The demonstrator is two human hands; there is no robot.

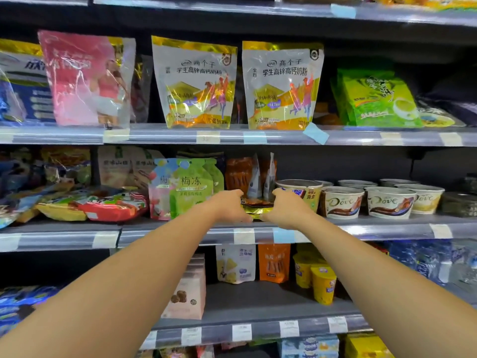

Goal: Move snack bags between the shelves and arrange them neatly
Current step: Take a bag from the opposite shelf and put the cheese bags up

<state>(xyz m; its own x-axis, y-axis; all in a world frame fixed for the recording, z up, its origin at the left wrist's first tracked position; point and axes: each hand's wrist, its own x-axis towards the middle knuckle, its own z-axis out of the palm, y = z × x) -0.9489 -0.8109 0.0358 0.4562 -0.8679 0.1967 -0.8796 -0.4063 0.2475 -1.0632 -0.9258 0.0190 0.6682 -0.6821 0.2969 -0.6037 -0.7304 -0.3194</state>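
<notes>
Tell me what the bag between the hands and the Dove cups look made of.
The gold bag: glossy metallised film or foil, judging by its crinkled shine. The Dove cups: stiff printed paperboard or plastic, with rolled rims; which is unclear.

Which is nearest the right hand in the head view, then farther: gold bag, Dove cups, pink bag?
1. gold bag, held by the right hand, middle shelf.
2. Dove cups, to its right, same shelf.
3. pink bag, upper shelf, far left.
</notes>
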